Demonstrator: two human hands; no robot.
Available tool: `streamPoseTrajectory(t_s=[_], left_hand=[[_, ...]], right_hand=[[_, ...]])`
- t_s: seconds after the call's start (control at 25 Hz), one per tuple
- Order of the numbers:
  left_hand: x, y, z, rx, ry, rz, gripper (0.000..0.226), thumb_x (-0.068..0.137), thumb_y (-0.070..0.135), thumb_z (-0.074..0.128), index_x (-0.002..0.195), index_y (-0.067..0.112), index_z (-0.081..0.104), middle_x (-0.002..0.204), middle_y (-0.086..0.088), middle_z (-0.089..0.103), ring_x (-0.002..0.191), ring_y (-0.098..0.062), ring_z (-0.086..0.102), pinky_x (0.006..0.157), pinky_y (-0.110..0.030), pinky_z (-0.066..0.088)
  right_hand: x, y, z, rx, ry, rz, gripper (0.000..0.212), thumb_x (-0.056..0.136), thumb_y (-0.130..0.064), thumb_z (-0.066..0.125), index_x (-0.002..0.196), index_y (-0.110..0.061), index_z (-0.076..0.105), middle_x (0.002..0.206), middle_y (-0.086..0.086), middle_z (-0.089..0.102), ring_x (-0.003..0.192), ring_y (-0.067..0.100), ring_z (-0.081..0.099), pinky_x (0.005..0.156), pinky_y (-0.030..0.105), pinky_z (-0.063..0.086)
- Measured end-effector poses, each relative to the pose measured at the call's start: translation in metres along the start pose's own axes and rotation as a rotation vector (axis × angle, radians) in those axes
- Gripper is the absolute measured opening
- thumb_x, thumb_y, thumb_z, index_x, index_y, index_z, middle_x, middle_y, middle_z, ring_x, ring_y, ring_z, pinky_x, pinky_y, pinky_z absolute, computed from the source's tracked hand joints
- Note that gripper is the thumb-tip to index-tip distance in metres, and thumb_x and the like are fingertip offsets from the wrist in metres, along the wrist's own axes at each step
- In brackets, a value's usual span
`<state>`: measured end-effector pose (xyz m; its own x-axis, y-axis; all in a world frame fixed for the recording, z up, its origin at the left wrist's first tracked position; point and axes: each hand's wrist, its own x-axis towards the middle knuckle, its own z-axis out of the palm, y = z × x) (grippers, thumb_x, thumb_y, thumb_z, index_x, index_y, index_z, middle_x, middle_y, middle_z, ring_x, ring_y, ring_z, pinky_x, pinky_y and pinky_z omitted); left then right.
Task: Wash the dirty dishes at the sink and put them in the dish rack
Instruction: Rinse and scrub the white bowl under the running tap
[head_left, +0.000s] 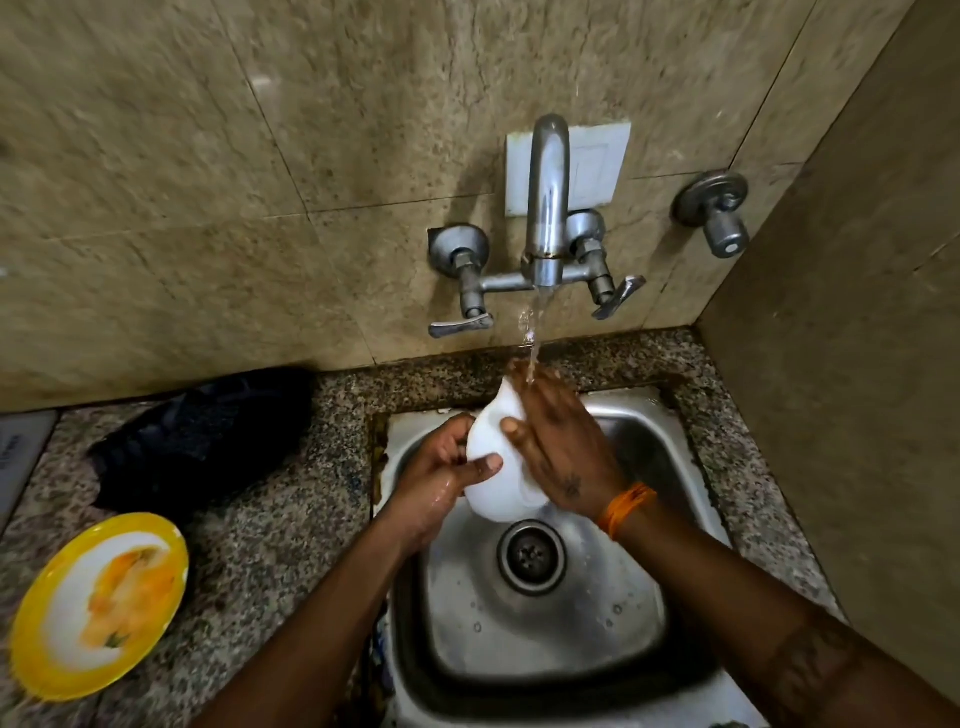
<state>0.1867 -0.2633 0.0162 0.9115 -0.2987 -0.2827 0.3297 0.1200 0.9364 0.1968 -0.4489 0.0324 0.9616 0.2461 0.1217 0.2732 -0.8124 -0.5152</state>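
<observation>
A white cup (491, 439) is held over the steel sink (691, 447), just below the running tap (545, 208). My left hand (441, 473) grips the cup from the left, thumb across its side. My right hand (561, 441) lies over the cup's right side with fingers stretched out, and the water stream lands on its fingertips. A yellow-rimmed plate (98, 603) with orange food smears lies on the granite counter at the lower left.
A dark cloth or bag (202, 436) lies on the counter (291, 545) between the plate and the sink. The drain (531, 557) sits in the sink's middle. Lever handles (460, 327) flank the spout, and a separate valve (719, 213) is on the wall at the right.
</observation>
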Motion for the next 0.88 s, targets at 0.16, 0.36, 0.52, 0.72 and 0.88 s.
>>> streamPoseTrajectory(t_s=[0.16,0.36,0.52,0.72,0.88], left_hand=[[0.007,0.003,-0.003,0.016,-0.034,0.007,0.049,0.079,0.005,0.070,0.127,0.004,0.062,0.117,-0.015,0.075,0.105,-0.026,0.071,0.083,-0.036,0.057],[0.024,0.026,-0.018,0.123,-0.182,-0.056,0.037,0.086,0.012,0.069,0.122,0.005,0.067,0.112,-0.014,0.075,0.101,-0.028,0.070,0.084,-0.036,0.055],[0.046,0.055,-0.017,0.285,-0.280,-0.067,0.025,0.093,0.013,0.067,0.117,0.013,0.073,0.108,-0.008,0.077,0.097,-0.020,0.071,0.087,-0.033,0.054],[0.064,0.070,0.018,0.514,-0.245,0.064,0.024,0.102,0.011,0.057,0.122,0.014,0.070,0.125,-0.002,0.069,0.109,-0.006,0.065,0.095,-0.025,0.049],[0.043,0.047,0.086,0.736,-0.001,0.130,0.056,0.108,0.046,0.034,0.160,0.023,0.032,0.170,0.004,0.015,0.157,-0.016,0.012,0.125,-0.024,0.016]], right_hand=[[0.001,-0.005,-0.002,-0.128,-0.021,-0.344,0.049,0.106,-0.040,0.037,0.147,-0.016,0.052,0.153,0.005,0.050,0.149,0.024,0.035,0.126,0.045,0.020],[0.013,0.031,-0.029,0.142,-0.133,-0.005,0.046,0.101,-0.059,0.041,0.119,-0.023,0.063,0.116,0.002,0.062,0.106,0.022,0.061,0.092,0.047,0.051],[0.006,0.029,-0.056,0.570,-0.226,0.145,0.034,0.097,-0.046,0.065,0.100,-0.013,0.073,0.097,0.005,0.075,0.091,0.025,0.071,0.083,0.050,0.058],[-0.020,0.016,-0.047,0.939,-0.161,0.347,0.016,0.095,-0.018,0.071,0.108,-0.011,0.076,0.101,0.003,0.079,0.087,0.018,0.073,0.080,0.038,0.055],[-0.033,-0.012,-0.009,0.951,0.249,0.419,0.018,0.100,-0.004,0.059,0.100,-0.013,0.076,0.092,-0.006,0.078,0.087,0.005,0.071,0.077,0.030,0.056]])
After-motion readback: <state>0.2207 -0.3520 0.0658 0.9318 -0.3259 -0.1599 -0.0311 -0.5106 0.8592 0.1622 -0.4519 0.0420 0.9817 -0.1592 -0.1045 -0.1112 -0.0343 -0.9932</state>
